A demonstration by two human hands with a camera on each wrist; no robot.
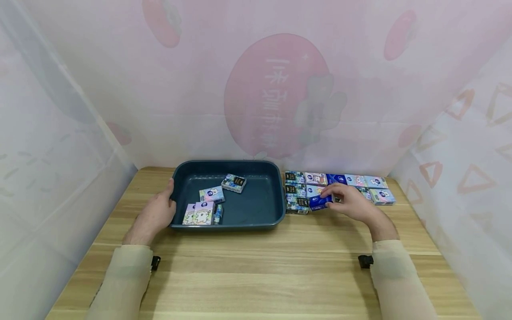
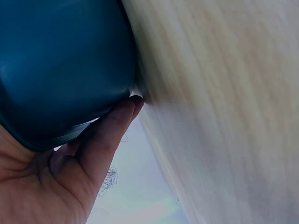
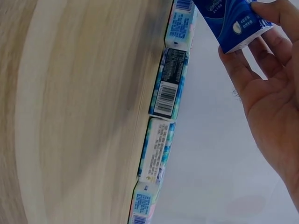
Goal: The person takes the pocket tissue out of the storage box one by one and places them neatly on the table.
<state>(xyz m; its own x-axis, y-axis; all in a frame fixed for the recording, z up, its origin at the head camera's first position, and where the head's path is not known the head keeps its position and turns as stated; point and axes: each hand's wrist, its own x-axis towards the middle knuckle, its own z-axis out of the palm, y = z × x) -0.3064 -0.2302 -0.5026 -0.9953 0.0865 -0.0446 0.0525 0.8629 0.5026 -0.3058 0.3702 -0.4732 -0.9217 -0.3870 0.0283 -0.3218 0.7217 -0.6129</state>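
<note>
My left hand point(image 1: 157, 212) grips the left wall of a dark teal plastic tray point(image 1: 253, 209), with its fingers along the outside of the wall in the left wrist view. In the right wrist view, my right hand point(image 3: 273, 79) pinches a blue tissue pack point(image 3: 236, 23) between thumb and fingers, raised above the neighbouring packs. The head view shows this hand over the front of the rows of packs, right of the tray. Inside the tray lie a dark floral tissue pack point(image 1: 234, 183), a pastel pack point(image 1: 212, 194), two lilac packs point(image 1: 204, 213) and a floral pack on its edge point(image 1: 218, 214).
Rows of tissue packs stand against the back wall right of the tray, among them a dark floral pack point(image 1: 297, 204), another blue pack point(image 1: 336, 179) and a pastel pack point(image 1: 382, 196). The wooden table point(image 1: 256, 271) meets pink-printed cloth point(image 1: 200, 111) behind and at both sides.
</note>
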